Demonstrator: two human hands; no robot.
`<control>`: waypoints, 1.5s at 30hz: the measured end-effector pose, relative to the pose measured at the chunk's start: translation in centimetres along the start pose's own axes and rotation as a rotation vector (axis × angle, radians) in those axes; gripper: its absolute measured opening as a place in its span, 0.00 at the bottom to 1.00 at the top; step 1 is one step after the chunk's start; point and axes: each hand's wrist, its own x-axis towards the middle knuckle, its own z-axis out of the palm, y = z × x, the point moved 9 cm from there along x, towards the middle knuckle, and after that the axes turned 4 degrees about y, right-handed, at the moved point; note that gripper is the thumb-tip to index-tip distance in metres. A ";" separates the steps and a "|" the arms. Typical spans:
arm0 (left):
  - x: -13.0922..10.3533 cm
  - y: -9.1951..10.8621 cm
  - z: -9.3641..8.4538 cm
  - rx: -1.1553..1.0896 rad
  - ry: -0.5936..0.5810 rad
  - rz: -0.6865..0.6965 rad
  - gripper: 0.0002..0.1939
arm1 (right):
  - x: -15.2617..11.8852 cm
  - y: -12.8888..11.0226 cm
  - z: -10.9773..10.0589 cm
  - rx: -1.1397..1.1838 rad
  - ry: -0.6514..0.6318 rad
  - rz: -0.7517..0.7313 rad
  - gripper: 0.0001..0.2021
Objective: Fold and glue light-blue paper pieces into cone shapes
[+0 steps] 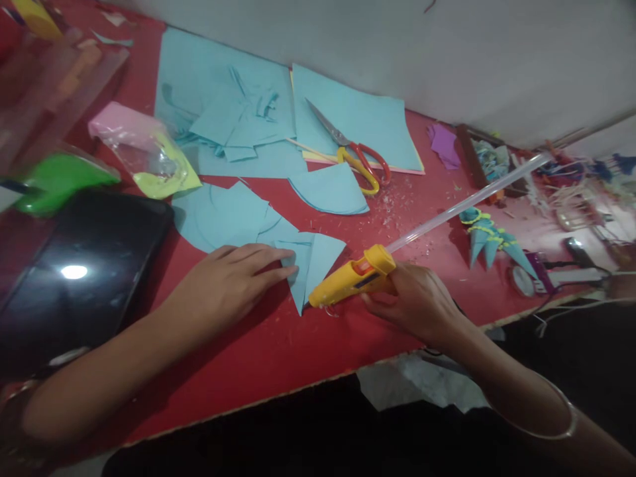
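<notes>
My right hand (422, 301) grips a yellow hot glue gun (348, 281), with a long clear glue stick (462, 207) jutting from its back end. The gun's nozzle is at the right edge of a folded light blue paper piece (322, 255), near its pointed lower tip. Lying flat with fingers stretched out, my left hand (223, 281) rests its fingertips on the left side of that piece. Beyond my left fingers are a rounded blue paper cutout (218, 212) and, to its right, a quarter-circle blue piece (332, 189).
Red-and-yellow scissors (365, 162) lie on blue sheets (377, 119) by the wall. At left are a black tray-like object (84, 265) and a plastic packet (144, 149). Blue paper cones with yellow trim (484, 238) and a brown box (477, 159) stand right. The red table's front edge is close.
</notes>
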 end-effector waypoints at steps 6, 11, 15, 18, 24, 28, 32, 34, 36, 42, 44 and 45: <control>0.0 0.0 -0.1 -0.009 0.008 0.001 0.21 | 0.2 0.5 0.1 -0.062 -0.025 0.019 0.05; 0.0 0.2 -0.2 0.006 0.022 0.014 0.21 | 0.2 1.0 0.0 -0.058 -0.028 0.036 0.04; 0.1 0.2 -0.4 0.005 0.025 0.018 0.21 | 0.3 1.7 -0.1 -0.063 -0.034 0.074 0.03; 0.2 0.1 -0.4 -0.022 0.020 0.001 0.20 | 0.3 2.1 -0.1 -0.083 -0.041 0.093 0.03; 0.2 0.3 -0.6 -0.009 0.042 0.023 0.20 | 0.1 1.4 0.2 -0.080 -0.070 0.074 0.03; 0.1 0.2 -0.4 -0.018 0.043 0.019 0.21 | -0.1 0.6 0.6 -0.069 -0.100 0.049 0.05; -0.1 0.2 -0.3 -0.015 0.038 0.020 0.21 | -0.2 0.5 1.0 -0.052 -0.127 0.057 0.08; 0.0 0.2 -0.3 -0.012 0.047 0.022 0.20 | -0.1 0.8 0.9 -0.052 -0.126 0.075 0.08; 0.0 0.2 -0.4 -0.012 0.048 0.018 0.20 | 0.0 1.2 0.8 -0.053 -0.111 0.091 0.07; 0.3 0.4 -0.7 0.011 0.057 0.039 0.20 | 0.1 2.3 0.2 -0.058 -0.063 0.131 0.07; 0.2 0.4 -0.7 0.014 0.061 0.032 0.20 | 0.1 2.6 0.2 -0.049 -0.049 0.137 0.06; 0.2 0.3 -0.6 0.014 0.060 0.027 0.21 | 0.1 2.8 0.1 -0.047 -0.043 0.144 0.06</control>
